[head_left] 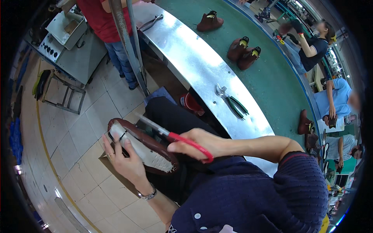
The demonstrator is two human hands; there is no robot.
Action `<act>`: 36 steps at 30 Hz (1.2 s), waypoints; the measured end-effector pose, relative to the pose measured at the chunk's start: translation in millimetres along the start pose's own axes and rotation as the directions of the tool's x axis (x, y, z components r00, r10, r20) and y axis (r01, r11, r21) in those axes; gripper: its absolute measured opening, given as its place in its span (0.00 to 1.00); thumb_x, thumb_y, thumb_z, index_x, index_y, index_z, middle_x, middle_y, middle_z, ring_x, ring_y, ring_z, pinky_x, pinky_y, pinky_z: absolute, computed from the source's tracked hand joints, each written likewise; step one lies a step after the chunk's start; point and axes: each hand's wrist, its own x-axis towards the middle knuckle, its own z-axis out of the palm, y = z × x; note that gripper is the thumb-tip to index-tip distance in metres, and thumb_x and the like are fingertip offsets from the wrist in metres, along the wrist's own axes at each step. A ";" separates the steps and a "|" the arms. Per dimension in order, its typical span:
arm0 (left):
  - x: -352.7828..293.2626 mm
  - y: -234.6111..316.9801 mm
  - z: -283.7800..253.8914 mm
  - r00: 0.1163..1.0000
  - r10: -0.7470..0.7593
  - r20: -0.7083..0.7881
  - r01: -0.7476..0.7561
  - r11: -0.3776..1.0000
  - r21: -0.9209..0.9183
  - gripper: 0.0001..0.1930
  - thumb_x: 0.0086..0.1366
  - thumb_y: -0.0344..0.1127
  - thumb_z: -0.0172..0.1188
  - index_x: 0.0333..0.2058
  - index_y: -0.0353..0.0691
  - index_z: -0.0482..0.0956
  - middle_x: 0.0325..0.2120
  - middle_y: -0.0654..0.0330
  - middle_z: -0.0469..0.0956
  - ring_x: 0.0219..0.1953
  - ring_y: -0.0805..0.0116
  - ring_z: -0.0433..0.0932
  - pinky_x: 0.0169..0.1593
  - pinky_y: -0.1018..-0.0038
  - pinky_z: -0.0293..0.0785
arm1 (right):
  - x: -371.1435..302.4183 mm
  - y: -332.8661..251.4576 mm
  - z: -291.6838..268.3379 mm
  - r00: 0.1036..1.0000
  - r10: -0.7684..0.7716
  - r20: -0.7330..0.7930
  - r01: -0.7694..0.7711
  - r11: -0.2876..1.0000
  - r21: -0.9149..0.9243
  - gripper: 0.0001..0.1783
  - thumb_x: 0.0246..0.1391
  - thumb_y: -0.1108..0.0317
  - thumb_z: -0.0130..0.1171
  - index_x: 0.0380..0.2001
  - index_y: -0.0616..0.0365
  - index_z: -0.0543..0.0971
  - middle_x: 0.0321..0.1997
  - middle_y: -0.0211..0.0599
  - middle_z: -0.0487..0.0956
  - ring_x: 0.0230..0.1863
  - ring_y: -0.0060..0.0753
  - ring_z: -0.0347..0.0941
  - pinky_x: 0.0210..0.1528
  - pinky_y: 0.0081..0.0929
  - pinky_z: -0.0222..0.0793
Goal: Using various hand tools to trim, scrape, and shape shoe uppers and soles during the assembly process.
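Across my lap lies a brown leather shoe upper (145,136), turned bottom up with its pale insole (150,154) showing. A dark strip crosses the insole near one end, and the leather edge looks rough at the other. My left hand (130,161), wearing a ring and a wristwatch, grips the shoe, with fingers and thumb resting over its bottom and side. Beside it, my right hand (202,141) is closed around the curved red handle of a metal tool (182,139). Its slim metal end points over the shoe and is blurred, so its exact kind is unclear.
On the metal ledge (202,58) lie green-handled pincers (232,101) and another pair of pliers (151,22). Brown shoes (248,58) stand on the green conveyor (264,83) beyond. A metal post (128,42), a red bucket (191,104) and a person in red (97,19) are close by.
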 end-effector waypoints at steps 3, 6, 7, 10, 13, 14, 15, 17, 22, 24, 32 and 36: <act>5.6 2.0 2.2 0.984 0.151 -0.099 -0.139 0.983 0.123 0.10 0.64 0.32 0.59 0.39 0.33 0.83 0.47 0.48 0.77 0.57 0.48 0.70 0.59 0.61 0.66 | 5.3 34.7 -46.0 0.914 -0.235 -0.332 0.159 0.957 -0.242 0.30 0.51 0.40 0.62 0.22 0.61 0.78 0.15 0.35 0.71 0.19 0.26 0.71 0.23 0.28 0.65; 0.8 -14.9 7.6 0.961 0.179 -0.209 -0.159 0.981 0.110 0.05 0.64 0.25 0.58 0.33 0.31 0.82 0.35 0.50 0.81 0.44 0.52 0.79 0.47 0.64 0.75 | 25.2 70.4 -106.7 0.694 -0.459 -0.555 -0.017 0.760 -0.650 0.22 0.43 0.52 0.70 0.28 0.61 0.79 0.23 0.43 0.77 0.24 0.41 0.76 0.28 0.35 0.69; 0.1 -11.8 3.8 0.955 0.197 -0.222 -0.170 0.976 0.138 0.05 0.64 0.25 0.58 0.33 0.30 0.82 0.35 0.50 0.81 0.41 0.53 0.79 0.45 0.65 0.75 | 36.2 84.9 -122.9 0.626 -0.496 -0.602 -0.054 0.742 -0.668 0.21 0.42 0.55 0.70 0.31 0.61 0.79 0.29 0.45 0.78 0.29 0.46 0.76 0.32 0.38 0.70; -4.1 -14.4 -24.6 0.879 0.320 -0.354 -0.238 0.937 0.256 0.05 0.65 0.23 0.56 0.35 0.28 0.80 0.36 0.49 0.80 0.40 0.55 0.79 0.44 0.67 0.76 | 58.1 110.0 -164.5 0.544 -0.503 -0.672 -0.145 0.732 -0.665 0.23 0.41 0.58 0.70 0.39 0.61 0.78 0.37 0.47 0.79 0.38 0.51 0.76 0.40 0.42 0.72; 1.5 15.7 -76.0 0.646 0.241 -0.724 -0.293 0.955 0.057 0.12 0.69 0.30 0.53 0.36 0.21 0.78 0.32 0.46 0.81 0.34 0.57 0.81 0.38 0.68 0.80 | 79.7 134.5 -193.3 0.509 -0.472 -0.720 -0.250 0.720 -0.648 0.24 0.43 0.62 0.68 0.45 0.55 0.77 0.43 0.45 0.79 0.44 0.48 0.76 0.45 0.41 0.72; 9.6 41.7 -93.3 0.471 0.299 -0.830 -0.281 0.943 0.180 0.17 0.70 0.32 0.54 0.30 0.17 0.79 0.25 0.42 0.82 0.26 0.59 0.84 0.31 0.70 0.83 | 85.1 143.5 -198.0 0.478 -0.506 -0.717 -0.246 0.707 -0.663 0.24 0.43 0.64 0.68 0.46 0.53 0.78 0.43 0.43 0.79 0.45 0.48 0.76 0.46 0.40 0.72; 7.3 34.4 -110.3 0.447 0.174 -0.878 -0.262 0.963 0.057 0.13 0.66 0.29 0.60 0.31 0.19 0.80 0.26 0.43 0.82 0.27 0.62 0.83 0.31 0.71 0.83 | 85.0 144.4 -198.7 0.489 -0.467 -0.737 -0.286 0.713 -0.641 0.23 0.44 0.66 0.67 0.47 0.51 0.78 0.44 0.42 0.79 0.46 0.47 0.76 0.47 0.40 0.72; -15.3 -46.4 -131.8 0.809 0.184 -0.558 -0.339 0.922 -0.188 0.15 0.70 0.31 0.48 0.47 0.23 0.74 0.48 0.46 0.76 0.50 0.55 0.76 0.55 0.62 0.73 | 78.8 146.2 -198.6 0.474 -0.464 -0.748 -0.270 0.732 -0.625 0.22 0.45 0.71 0.65 0.47 0.50 0.79 0.44 0.41 0.79 0.48 0.45 0.75 0.49 0.39 0.71; -43.0 -85.6 -62.7 0.978 -0.199 0.061 0.158 0.901 0.405 0.35 0.64 0.33 0.59 0.66 0.33 0.55 0.65 0.43 0.59 0.67 0.48 0.58 0.66 0.62 0.57 | 40.6 151.6 -165.6 0.339 -0.660 -0.670 0.003 0.713 -0.701 0.10 0.52 0.71 0.63 0.39 0.59 0.79 0.41 0.43 0.80 0.45 0.44 0.76 0.49 0.33 0.70; -38.6 -50.2 -51.6 0.991 -0.133 -0.003 0.130 0.965 0.228 0.33 0.68 0.40 0.53 0.67 0.33 0.53 0.67 0.44 0.55 0.69 0.47 0.53 0.69 0.62 0.50 | 26.6 159.8 -141.0 0.436 -0.554 -0.709 -0.026 0.780 -0.626 0.13 0.53 0.66 0.63 0.40 0.60 0.79 0.41 0.42 0.79 0.45 0.44 0.75 0.50 0.34 0.69; 36.1 45.3 17.7 0.743 0.531 0.407 -0.578 0.816 -0.009 0.29 0.63 0.54 0.56 0.56 0.39 0.73 0.59 0.54 0.69 0.66 0.55 0.60 0.67 0.55 0.51 | 16.2 193.4 -125.9 0.595 -0.361 -0.718 -0.279 0.745 -0.606 0.26 0.56 0.59 0.61 0.55 0.60 0.73 0.49 0.50 0.73 0.53 0.50 0.69 0.54 0.42 0.65; 102.0 47.3 35.6 0.720 0.357 0.595 -0.230 0.932 -0.281 0.30 0.59 0.51 0.62 0.53 0.33 0.75 0.47 0.49 0.78 0.50 0.52 0.76 0.56 0.65 0.69 | 5.1 191.1 -142.0 0.743 -0.238 -0.626 -0.183 0.827 -0.532 0.25 0.60 0.62 0.55 0.57 0.64 0.71 0.47 0.53 0.73 0.48 0.51 0.71 0.53 0.40 0.65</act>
